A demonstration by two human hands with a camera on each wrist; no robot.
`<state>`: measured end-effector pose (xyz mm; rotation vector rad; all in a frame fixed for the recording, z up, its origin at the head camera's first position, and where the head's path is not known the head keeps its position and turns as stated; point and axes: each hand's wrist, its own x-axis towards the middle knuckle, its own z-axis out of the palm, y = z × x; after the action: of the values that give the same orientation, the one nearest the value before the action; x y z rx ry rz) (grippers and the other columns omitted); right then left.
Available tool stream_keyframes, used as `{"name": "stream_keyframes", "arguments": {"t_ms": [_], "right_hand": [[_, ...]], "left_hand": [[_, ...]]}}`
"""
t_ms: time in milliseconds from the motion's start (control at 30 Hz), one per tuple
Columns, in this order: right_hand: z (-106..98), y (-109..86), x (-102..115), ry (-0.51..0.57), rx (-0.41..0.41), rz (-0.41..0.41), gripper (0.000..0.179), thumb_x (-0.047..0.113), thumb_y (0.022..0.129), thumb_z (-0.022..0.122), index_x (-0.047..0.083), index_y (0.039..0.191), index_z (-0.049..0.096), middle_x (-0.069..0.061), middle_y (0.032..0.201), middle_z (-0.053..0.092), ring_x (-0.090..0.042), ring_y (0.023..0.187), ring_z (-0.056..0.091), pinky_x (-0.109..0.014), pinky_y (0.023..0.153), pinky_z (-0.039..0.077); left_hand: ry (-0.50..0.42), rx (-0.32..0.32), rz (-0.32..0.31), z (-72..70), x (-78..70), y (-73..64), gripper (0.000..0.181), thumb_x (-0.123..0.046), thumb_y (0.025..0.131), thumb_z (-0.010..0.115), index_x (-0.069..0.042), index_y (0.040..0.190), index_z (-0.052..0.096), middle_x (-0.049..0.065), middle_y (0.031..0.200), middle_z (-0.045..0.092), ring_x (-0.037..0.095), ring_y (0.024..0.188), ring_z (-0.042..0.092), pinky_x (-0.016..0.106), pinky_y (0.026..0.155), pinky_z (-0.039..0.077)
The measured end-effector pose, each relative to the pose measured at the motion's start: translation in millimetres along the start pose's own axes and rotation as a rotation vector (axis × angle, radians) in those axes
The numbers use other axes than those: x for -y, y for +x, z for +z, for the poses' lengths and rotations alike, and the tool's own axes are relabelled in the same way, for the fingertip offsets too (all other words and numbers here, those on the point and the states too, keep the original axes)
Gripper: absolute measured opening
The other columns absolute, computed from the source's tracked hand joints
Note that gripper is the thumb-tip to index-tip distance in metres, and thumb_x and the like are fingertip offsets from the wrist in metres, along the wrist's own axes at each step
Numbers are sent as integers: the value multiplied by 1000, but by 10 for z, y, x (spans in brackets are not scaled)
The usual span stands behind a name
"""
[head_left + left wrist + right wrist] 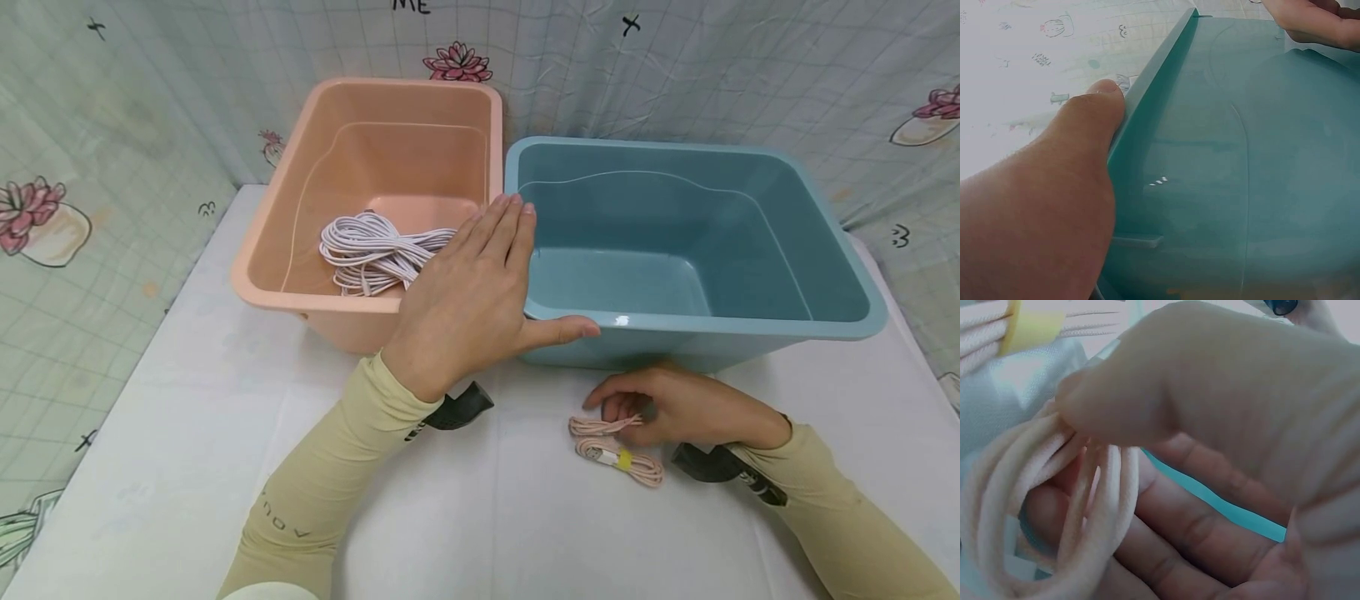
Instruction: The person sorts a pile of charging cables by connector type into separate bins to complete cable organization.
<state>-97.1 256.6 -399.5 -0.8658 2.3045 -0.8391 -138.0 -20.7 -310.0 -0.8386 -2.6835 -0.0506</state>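
My left hand (472, 296) lies with straight fingers over the adjoining rims of a peach bin (266, 287) and a blue-green bin (720, 324). Its thumb stretches along the front rim of the blue-green one, also seen in the left wrist view. In front of that bin, my right hand (693, 407) pinches a coiled pink cable (997, 494) between thumb and fingers, low over the table. A second pink cable bundle (645, 472) with a yellow tie lies just nearer to me, its connector end showing. Several coiled white cables (367, 250) sit inside the peach bin, partly hidden by my left hand.
Both bins stand side by side at the back of a table under a white cloth (180, 400). A patterned curtain (570, 75) hangs close behind them and along the sides. The blue-green bin's front wall rises right behind my right hand.
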Motion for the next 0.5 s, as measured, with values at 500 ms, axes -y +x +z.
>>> {"name": "stream_keyframes", "arguments": {"t_ms": [500], "right_hand": [[-2,-5,-14,-65,-91,-76,38,7,81,73,23,115,67,17,91,65,4,83,60,-18,72,54]], "left_hand": [[-2,29,-9,-10,-2,9,119,-93,75,25,-1,150,32,16,157,35,26,149,31,38,125,25]]}}
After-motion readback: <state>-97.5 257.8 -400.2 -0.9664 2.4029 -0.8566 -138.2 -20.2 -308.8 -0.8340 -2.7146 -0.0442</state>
